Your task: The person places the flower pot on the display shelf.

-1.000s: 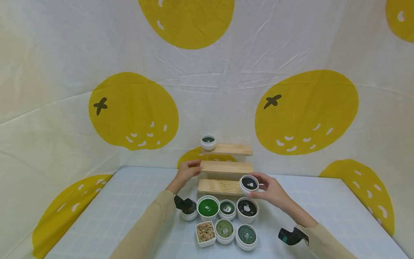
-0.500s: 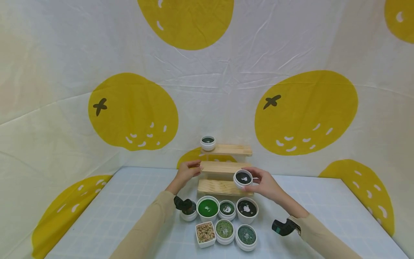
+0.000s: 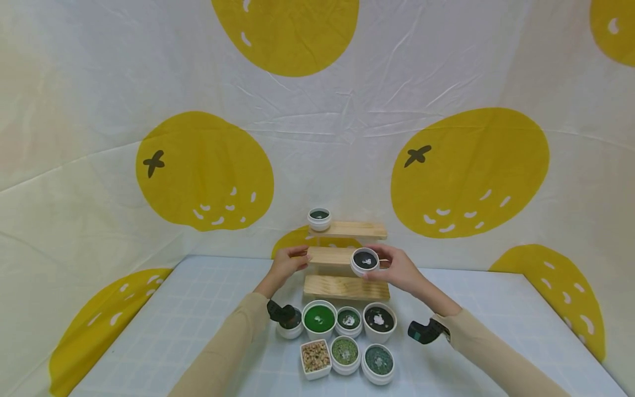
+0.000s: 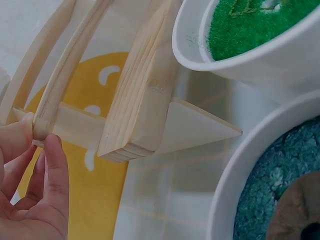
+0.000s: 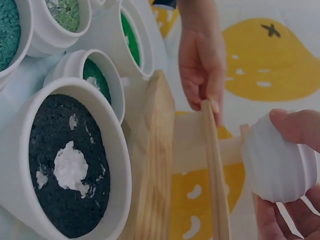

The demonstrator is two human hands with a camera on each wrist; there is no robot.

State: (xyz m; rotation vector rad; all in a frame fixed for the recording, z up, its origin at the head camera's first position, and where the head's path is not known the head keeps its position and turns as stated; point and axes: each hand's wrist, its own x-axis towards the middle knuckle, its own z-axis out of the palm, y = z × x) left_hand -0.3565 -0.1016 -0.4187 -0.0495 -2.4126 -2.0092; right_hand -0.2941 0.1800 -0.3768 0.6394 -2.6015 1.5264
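My left hand [image 3: 286,266] pinches the left end of the middle plank [image 3: 328,255] of a three-tier wooden stand; thumb and fingers on that edge show in the left wrist view. In my right hand [image 3: 401,270] is a small round white pot [image 3: 364,260] with dark filling and a white patch. It is held at the right part of the middle tier; in the right wrist view the ribbed white pot [image 5: 280,160] shows a gap from the plank [image 5: 216,175]. Another small white pot [image 3: 319,219] stands on the top tier's left end.
Several white pots stand in front of the stand, among them a green-filled pot [image 3: 319,320] and a dark-filled pot [image 3: 379,322]. A square dish [image 3: 315,358] holds tan bits. The lowest plank [image 3: 342,288] lies just behind them. A patterned cloth [image 3: 342,138] hangs behind.
My right hand has carried the white pot up and leftward, from beside the lowest tier to the middle tier. My left hand keeps its grip on the plank's end.
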